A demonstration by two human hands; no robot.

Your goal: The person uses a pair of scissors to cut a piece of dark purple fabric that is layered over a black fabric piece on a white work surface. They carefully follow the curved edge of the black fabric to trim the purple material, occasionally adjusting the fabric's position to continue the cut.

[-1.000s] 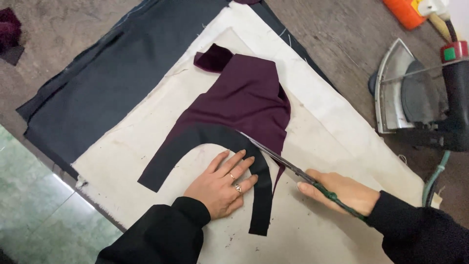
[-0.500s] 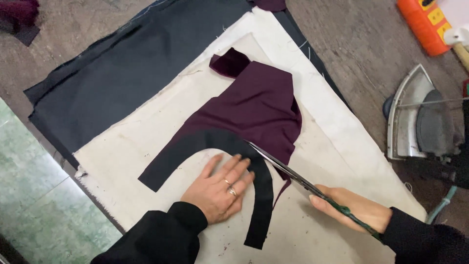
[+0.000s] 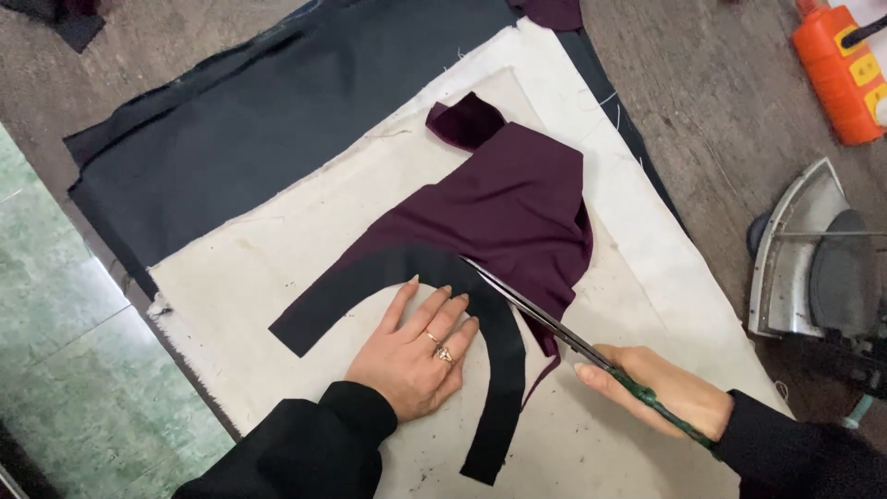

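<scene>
While the left hand [image 3: 418, 356] lies flat with its fingers spread, palm down, it presses on the inner edge of a curved black fabric strip [image 3: 420, 305] and on the cream cloth [image 3: 277, 277] beneath it; two rings show on its fingers. It grips nothing, only holds the strip down. The strip arcs like a horseshoe from the left of the hand, over the fingertips and down past them towards the near edge of the cloth.

The right hand [image 3: 661, 388] is closed around the green handles of a pair of scissors [image 3: 554, 323]. The long blades point up and to the left, their tips at the top of the black arc, right where it meets the dark purple fabric [image 3: 508, 203]. How far apart the blades stand I cannot tell from here. A thin purple sliver hangs down just beside the blades.

The purple fabric lies on the cream cloth above the strip, one corner folded over at its top. Under the cream cloth, a large dark grey cloth [image 3: 259, 139] spreads out to the upper left on the wooden table [image 3: 702, 92]. Off to the right rests a flat iron [image 3: 804, 259], and well beyond it an orange device [image 3: 841, 74] near the corner.
</scene>
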